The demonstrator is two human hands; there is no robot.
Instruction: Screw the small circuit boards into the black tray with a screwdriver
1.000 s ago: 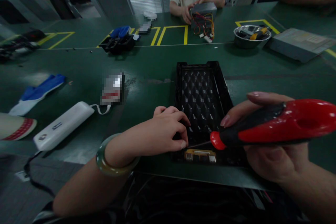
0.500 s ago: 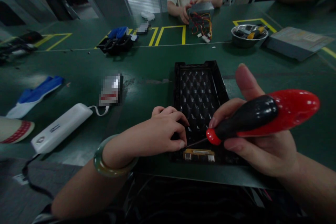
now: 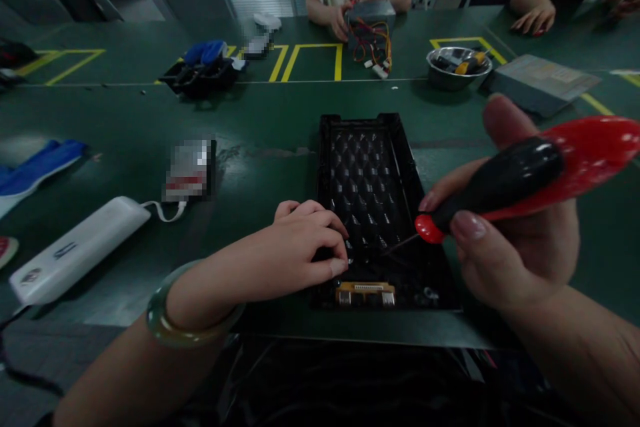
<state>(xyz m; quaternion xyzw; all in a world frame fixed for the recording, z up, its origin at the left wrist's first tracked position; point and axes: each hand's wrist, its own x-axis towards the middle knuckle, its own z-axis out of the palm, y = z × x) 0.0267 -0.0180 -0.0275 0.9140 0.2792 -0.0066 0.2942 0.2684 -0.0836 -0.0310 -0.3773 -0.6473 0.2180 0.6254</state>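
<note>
A screwdriver (image 3: 505, 177) with a black and red handle is in my right hand (image 3: 530, 253), its thin shaft pointing down and left over a black plastic casing (image 3: 367, 180). The casing lies open on the table and has a quilted pattern inside. At its left edge rests my left hand (image 3: 305, 243), thumb and forefinger pinched together; what they hold, if anything, I cannot make out. A small yellowish circuit board (image 3: 365, 292) with metal ports sits at the casing's near end, just below my left fingertips.
To the left lie a white power strip (image 3: 80, 247), a blurred-out device (image 3: 187, 170) and a blue-and-white item (image 3: 45, 163). Farther back are a black tray (image 3: 197, 77), a metal bowl (image 3: 457, 70) with tools and a flat grey box (image 3: 543, 83). Across the table a person handles a wired metal box (image 3: 373, 20).
The screwdriver has moved up and right, its shaft drawn away from my left fingertips. My view has shifted slightly right. A co-worker's hand now shows on the table at the far right.
</note>
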